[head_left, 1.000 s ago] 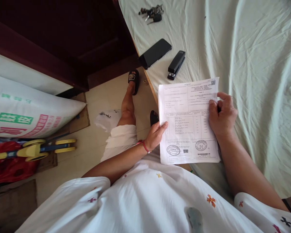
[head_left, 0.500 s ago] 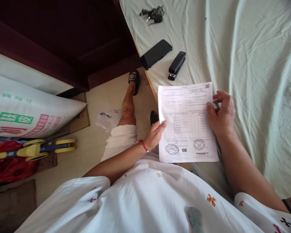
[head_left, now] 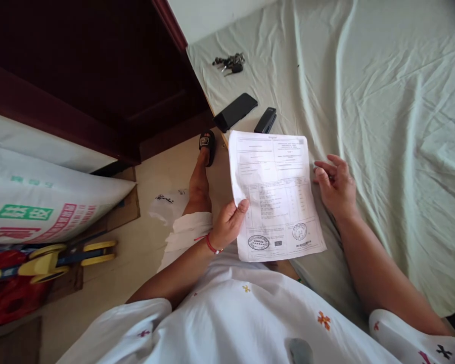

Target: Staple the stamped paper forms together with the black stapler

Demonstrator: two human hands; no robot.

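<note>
A printed paper document (head_left: 273, 202) with two round stamps near its lower edge is held up in front of my body. My left hand (head_left: 229, 222) grips its left edge, thumb on top of the page. Just off the right edge, my right hand (head_left: 336, 186) has its fingers loosely bent and apart, with nothing in them. Beyond the top of the page lies a black stapler (head_left: 266, 120), its near end hidden by the paper. Left of the stapler rests a black phone (head_left: 235, 111).
A bunch of keys (head_left: 230, 63) lies farther back on the pale green cloth (head_left: 382, 151) covering the surface. Left on the floor are a large white printed sack (head_left: 53, 197) and a yellow and blue wheeled toy (head_left: 47, 263). A dark red wooden panel (head_left: 98, 65) stands at upper left.
My right hand has let go of the paper's right edge. My left hand has drawn the paper leftward, and its top now covers part of the stapler. The view has shifted too.
</note>
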